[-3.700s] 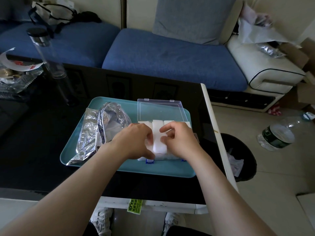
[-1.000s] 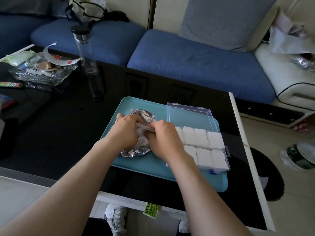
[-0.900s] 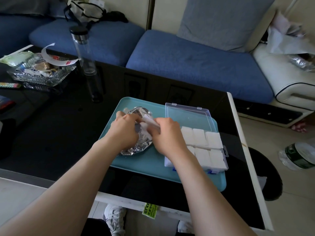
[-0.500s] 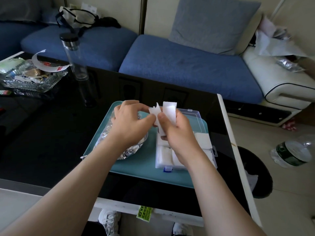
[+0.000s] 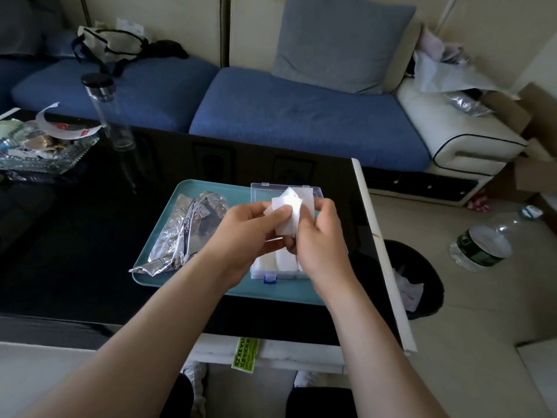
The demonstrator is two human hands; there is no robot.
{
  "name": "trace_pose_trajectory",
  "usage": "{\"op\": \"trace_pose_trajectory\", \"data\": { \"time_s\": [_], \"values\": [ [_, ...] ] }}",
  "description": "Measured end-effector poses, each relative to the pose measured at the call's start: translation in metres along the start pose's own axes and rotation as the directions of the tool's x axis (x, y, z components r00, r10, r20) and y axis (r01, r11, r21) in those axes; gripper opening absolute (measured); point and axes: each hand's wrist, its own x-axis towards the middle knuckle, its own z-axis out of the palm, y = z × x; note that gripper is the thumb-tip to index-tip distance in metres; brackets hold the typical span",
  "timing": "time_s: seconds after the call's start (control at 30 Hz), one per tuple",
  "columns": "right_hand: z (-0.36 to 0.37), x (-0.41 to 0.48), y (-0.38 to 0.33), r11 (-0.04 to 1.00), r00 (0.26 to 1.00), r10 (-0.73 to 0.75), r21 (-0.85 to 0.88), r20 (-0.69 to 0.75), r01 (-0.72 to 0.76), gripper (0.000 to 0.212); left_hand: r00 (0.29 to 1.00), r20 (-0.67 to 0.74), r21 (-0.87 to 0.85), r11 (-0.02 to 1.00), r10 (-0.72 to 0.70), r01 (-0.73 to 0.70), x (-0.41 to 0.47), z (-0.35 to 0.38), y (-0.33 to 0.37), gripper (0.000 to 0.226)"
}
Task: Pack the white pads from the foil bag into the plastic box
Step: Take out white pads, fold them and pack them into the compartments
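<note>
Head view: both hands meet above the open plastic box (image 5: 284, 275), just in front of its raised clear lid (image 5: 258, 193). The left hand (image 5: 247, 229) pinches a few white pads (image 5: 287, 214) between its thumb and curled fingers. The right hand (image 5: 321, 236) grips the same pads from the other side with its fingers curled round their edge. The held pads are fanned out, with their corners pointing up and out of line with each other. More pads in the box (image 5: 281, 260) lie in flat rows below the hands.

The box stands on the right part of a teal tray (image 5: 236, 190). The crumpled foil bag (image 5: 187, 233) lies on the left part of the tray, with its mouth towards the hands. The tray sits at the near right corner of a black glass table (image 5: 75, 236).

Farther left on the table are a tall clear bottle with a dark cap (image 5: 107, 113) and a glass dish of wrappers (image 5: 39, 150). A blue sofa (image 5: 301, 116) runs behind the table. On the floor to the right are a black bin (image 5: 422, 267) and a large water bottle (image 5: 482, 245).
</note>
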Motion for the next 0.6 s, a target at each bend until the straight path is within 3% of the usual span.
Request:
{"op": "trace_pose_trajectory", "data": {
  "time_s": [0.13,0.23,0.43,0.6],
  "values": [
    [-0.011,-0.017,0.002,0.988,0.996,-0.075,-0.139,-0.054,0.067,0.01,0.995,-0.086,0.023,0.999,-0.041,0.043,-0.013,0.009,-0.005,0.026],
    [-0.023,-0.023,0.005,0.983,0.975,-0.069,-0.18,-0.212,0.031,0.017,0.984,-0.164,-0.021,0.997,-0.071,0.068,-0.019,0.011,-0.007,0.026],
    [-0.041,-0.044,-0.007,0.995,0.914,-0.038,0.07,-0.405,0.073,0.019,0.979,-0.205,0.013,1.0,-0.003,0.006,-0.043,0.022,-0.01,0.015],
    [-0.04,-0.058,0.0,0.982,0.949,0.115,0.18,-0.292,-0.064,0.018,0.989,-0.107,-0.174,0.981,-0.107,0.087,-0.052,0.033,-0.02,0.022]
  ]
}}
